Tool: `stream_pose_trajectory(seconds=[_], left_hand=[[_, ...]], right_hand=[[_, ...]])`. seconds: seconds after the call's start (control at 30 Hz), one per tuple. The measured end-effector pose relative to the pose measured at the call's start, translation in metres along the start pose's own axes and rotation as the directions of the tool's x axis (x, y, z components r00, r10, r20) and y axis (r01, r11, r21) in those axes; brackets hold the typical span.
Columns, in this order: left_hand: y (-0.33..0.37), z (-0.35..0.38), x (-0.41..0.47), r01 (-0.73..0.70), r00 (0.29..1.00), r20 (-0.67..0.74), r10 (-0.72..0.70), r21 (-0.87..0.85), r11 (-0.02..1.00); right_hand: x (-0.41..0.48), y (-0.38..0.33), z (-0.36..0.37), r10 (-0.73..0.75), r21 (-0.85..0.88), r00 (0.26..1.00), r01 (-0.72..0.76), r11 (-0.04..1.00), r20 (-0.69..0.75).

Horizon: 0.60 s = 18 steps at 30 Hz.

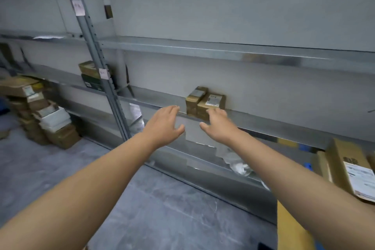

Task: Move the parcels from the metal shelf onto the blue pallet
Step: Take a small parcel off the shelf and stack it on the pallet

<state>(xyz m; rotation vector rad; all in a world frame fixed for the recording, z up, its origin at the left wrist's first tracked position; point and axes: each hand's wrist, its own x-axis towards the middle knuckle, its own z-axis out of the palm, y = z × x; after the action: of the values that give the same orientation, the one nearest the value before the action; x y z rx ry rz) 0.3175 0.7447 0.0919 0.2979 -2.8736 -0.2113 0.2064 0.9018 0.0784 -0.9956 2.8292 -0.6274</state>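
Note:
Two small brown cardboard parcels (205, 101) stand side by side against the wall on the middle board of the metal shelf (263, 124); the right one carries a white label. My right hand (218, 125) reaches toward them with relaxed fingers, its fingertips just in front of the right parcel's lower edge. My left hand (164, 126) is stretched out a little left of the parcels, fingers straight, holding nothing. No blue pallet is clearly in view.
A shelf upright (97, 67) stands left of my arms, with two stacked boxes (91, 76) behind it. A pile of parcels (40, 111) sits on the grey floor at left. Large labelled cartons (349, 168) lie at the right. Crumpled plastic wrap (237, 162) lies on the lower shelf.

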Motion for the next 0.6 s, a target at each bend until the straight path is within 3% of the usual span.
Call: stream_pose_trajectory(seconds=[0.23, 0.6], left_hand=[[-0.101, -0.008, 0.030, -0.070, 0.997, 0.034, 0.067, 0.073, 0.995], [-0.138, 0.024, 0.104, -0.215, 0.976, 0.044, 0.211, 0.092, 0.972]], right_hand=[[0.064, -0.075, 0.029, 0.034, -0.059, 0.999, -0.034, 0.998, 0.009], [0.129, -0.054, 0.036, 0.183, -0.119, 0.983, -0.185, 0.976, -0.025]])
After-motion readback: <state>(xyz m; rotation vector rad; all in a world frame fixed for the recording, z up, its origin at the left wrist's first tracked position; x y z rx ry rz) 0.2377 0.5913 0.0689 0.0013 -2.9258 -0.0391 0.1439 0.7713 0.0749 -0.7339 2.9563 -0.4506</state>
